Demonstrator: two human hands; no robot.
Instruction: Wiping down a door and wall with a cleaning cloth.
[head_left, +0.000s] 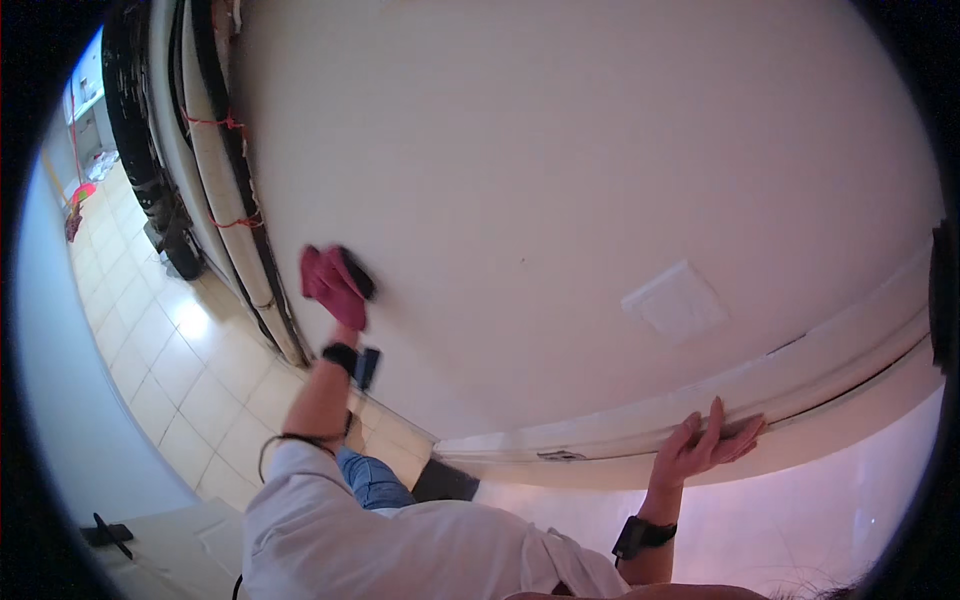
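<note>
A dark pink glove or cloth, blurred, covers my left hand (335, 289), which is at the off-white wall (525, 165) near the pipes. A black part (357, 274) shows along its right side. Whether it belongs to the covering or is a separate thing held there, I cannot tell, and the fingers are hidden. My bare right hand (705, 442) rests with fingers spread on the pale door frame (615, 439) at the lower right, holding nothing. Between the hands and higher up, a white square switch plate (675, 301) is fixed to the wall.
Pale pipes (225, 187) tied with red string and a thick black pipe (139, 112) run along the wall's left edge. Beige floor tiles (180, 375) extend to the left. A pink dustpan-like thing (84, 193) lies far back. A white door (172, 551) with a black handle (109, 535) stands lower left.
</note>
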